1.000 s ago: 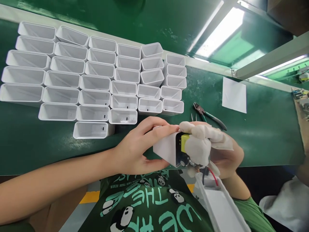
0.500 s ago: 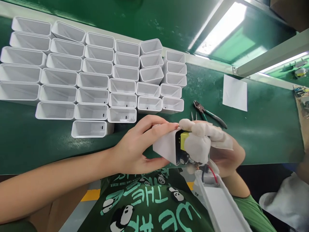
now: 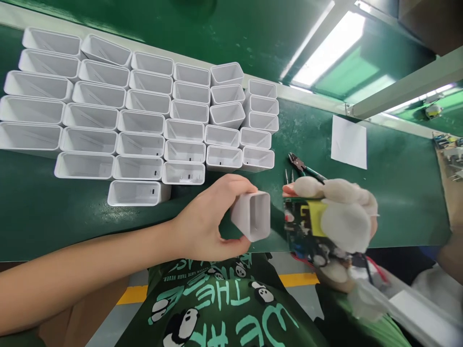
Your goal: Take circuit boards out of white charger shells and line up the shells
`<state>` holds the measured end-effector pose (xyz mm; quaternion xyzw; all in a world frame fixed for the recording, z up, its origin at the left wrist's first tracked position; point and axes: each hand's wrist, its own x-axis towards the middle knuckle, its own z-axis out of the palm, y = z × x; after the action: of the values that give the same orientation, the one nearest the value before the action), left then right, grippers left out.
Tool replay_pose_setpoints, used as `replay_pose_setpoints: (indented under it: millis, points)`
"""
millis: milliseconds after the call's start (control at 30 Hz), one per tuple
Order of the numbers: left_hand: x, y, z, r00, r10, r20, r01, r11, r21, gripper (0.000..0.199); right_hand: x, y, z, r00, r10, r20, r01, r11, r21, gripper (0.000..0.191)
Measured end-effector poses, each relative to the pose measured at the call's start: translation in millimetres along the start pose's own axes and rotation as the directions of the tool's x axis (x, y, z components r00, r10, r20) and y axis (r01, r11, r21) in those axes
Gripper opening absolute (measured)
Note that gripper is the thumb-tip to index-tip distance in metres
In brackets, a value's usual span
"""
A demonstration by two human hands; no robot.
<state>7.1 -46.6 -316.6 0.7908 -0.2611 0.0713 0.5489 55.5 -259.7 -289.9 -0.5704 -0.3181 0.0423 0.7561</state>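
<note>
My left hand (image 3: pixel 208 219) grips a small white rectangular housing (image 3: pixel 259 217) by its sides, its open end facing right and hollow inside. To the right, my right hand (image 3: pixel 343 212), with white coverings on its fingers, pinches a circuit board (image 3: pixel 304 226) that has a yellow part on it. A gap separates the board from the housing. Red and dark wires run from the board toward a long white casing (image 3: pixel 415 308) at the lower right, blurred by motion.
Rows of several white open housings (image 3: pixel 141 121) stand on the green table (image 3: pixel 405 197) at the left and centre. Pliers (image 3: pixel 302 166) lie behind my right hand, beside pointed metal tips (image 3: pixel 289 176). A white paper (image 3: pixel 349 142) lies at the right. A person's arm (image 3: pixel 450 255) shows at the right edge.
My right hand has moved right with the circuit board, which is now out of the housing. The white casing has swung right too. My left hand still holds the housing.
</note>
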Motion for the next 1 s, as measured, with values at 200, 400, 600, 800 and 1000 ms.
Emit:
replay_pose_setpoints:
  millis: [200,400,600,800,1000]
  points:
    - [-4,1,5.3,0.988,-0.122,0.091,0.109,0.984,0.141,0.065,-1,1,0,0.992,0.128,-0.017,-0.128,0.991,-0.029,0.069]
    - [0,7,-2.5,0.994,0.041,-0.105,-0.035,0.998,0.057,0.081,-13,14,-1,0.986,0.140,0.088,-0.136,0.990,-0.042,0.084]
    - [0,6,-3.1,0.973,0.173,-0.151,-0.162,0.984,0.079,0.063,-15,14,4,0.978,0.155,0.143,-0.154,0.988,-0.019,0.073]
    - [-3,3,-0.5,0.946,0.246,-0.212,-0.228,0.968,0.110,0.057,-14,9,8,0.958,0.236,0.160,-0.234,0.972,-0.033,0.068]
    - [-3,4,-0.5,0.951,0.237,-0.200,-0.228,0.971,0.067,0.061,-13,13,5,0.970,0.118,0.211,-0.095,0.989,-0.113,0.079]
